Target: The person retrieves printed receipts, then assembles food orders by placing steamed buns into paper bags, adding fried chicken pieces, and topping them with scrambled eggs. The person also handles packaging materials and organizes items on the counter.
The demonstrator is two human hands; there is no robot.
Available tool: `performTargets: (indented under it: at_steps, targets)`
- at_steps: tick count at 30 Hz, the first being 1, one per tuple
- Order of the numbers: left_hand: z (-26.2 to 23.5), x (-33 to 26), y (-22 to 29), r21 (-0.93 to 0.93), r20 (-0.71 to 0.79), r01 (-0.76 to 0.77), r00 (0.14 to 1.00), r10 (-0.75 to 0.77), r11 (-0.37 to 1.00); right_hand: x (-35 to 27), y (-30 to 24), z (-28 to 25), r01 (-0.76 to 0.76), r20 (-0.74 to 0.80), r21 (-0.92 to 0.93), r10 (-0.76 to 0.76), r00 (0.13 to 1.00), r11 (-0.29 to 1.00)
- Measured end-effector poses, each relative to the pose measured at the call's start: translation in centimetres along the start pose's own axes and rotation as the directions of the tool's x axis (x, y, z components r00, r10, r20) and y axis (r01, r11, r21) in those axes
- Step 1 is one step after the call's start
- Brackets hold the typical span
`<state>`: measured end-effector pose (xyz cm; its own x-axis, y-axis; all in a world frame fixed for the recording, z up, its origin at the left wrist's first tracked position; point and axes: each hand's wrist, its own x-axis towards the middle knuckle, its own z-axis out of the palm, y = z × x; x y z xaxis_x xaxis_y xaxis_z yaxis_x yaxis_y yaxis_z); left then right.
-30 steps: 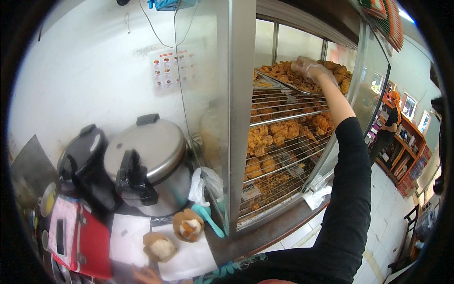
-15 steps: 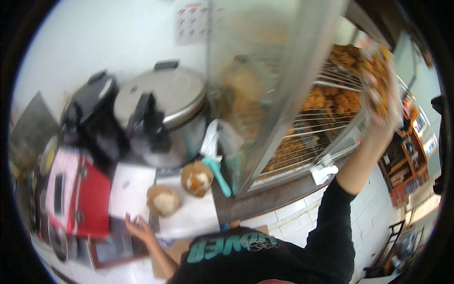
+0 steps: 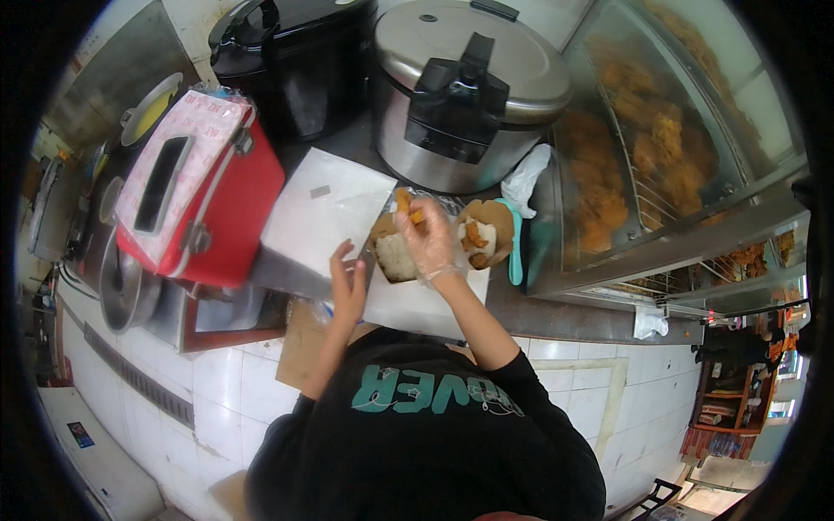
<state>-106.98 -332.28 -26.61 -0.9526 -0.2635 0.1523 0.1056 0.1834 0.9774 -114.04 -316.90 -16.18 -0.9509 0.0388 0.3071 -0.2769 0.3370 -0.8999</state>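
**Chicken held by the right hand above a box of rice**

The dark counter runs across the scene. At its right stands the glass cabinet, with fried pieces behind the pane. Next in size is the steel cooker, lid down, at the back; the black cooker is to its left. The red case, with a pink and white top, sits nearer the left edge.

White sheets lie between case and cabinet. The left hand hovers above them, bare and empty, its fingers spread apart. The right hand wears a clear glove, its thumb and fingers closed on the chicken.

Two brown boxes stand side by side: the left box holds white rice, the right box rice topped with brown pieces. A teal utensil lies just right of them. The chicken is at the left box's far edge; whether it touches the rice, I cannot tell.
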Motion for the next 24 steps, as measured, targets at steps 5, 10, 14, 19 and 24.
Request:
performTargets:
  at_steps: [5, 10, 14, 19, 24]
  targets:
    - [-2.7, 0.9, -1.1, -0.009, 0.085, -0.052, 0.995, 0.052, 0.999, -2.2, 7.8, 2.1, 0.132, 0.360, -0.302, -0.015, 0.933, 0.944]
    - [-4.9, 2.4, -2.0, 0.013, 0.068, 0.003, 0.998, -0.004, 1.000, -1.3, 9.1, 0.5, -0.113, 0.404, -0.153, 0.166, 0.899, 0.982]
    - [-4.9, 3.1, -2.2, 0.007, 0.106, 0.008, 0.994, -0.009, 1.000, -1.3, 7.0, -0.2, -0.177, 0.287, -0.178, 0.223, 0.932, 0.968]
    - [-3.7, 3.8, -2.0, -0.026, 0.217, -0.002, 0.976, 0.008, 1.000, -1.9, 6.1, -1.3, -0.340, 0.177, -0.175, 0.369, 0.913, 0.924]
    - [-1.4, 3.1, -1.9, -0.118, 0.376, 0.079, 0.926, -0.030, 0.990, -3.2, 6.7, 0.9, -0.160, 0.164, -0.481, 0.268, 0.949, 0.862]
